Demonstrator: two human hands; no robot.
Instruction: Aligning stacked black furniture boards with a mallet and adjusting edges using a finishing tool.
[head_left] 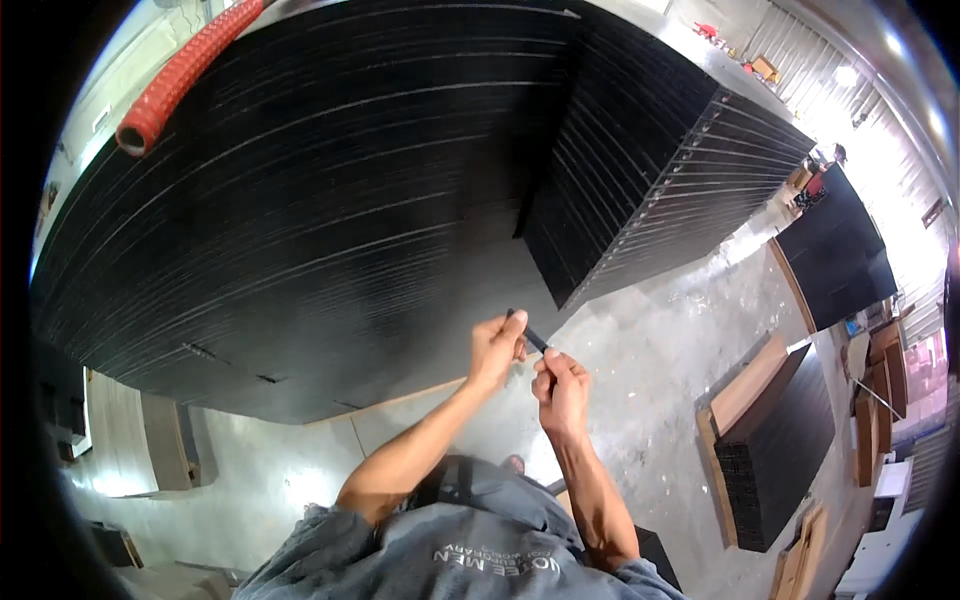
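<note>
Two hands: my left hand (495, 347) and right hand (562, 385) both pinch one small black strip (531, 337)
Axis: runs ten to four — left grip clamped on the upper end, right on the lower

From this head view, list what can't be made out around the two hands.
- Small dark strip: too small to identify; its ends are covered by the left hand and right hand.
- Right fingertips: curled inward, hidden behind the hand.
- Big black board stack: its base on the floor is blurred in shadow.
- Red ribbed hose: cut off by the top edge.
</note>
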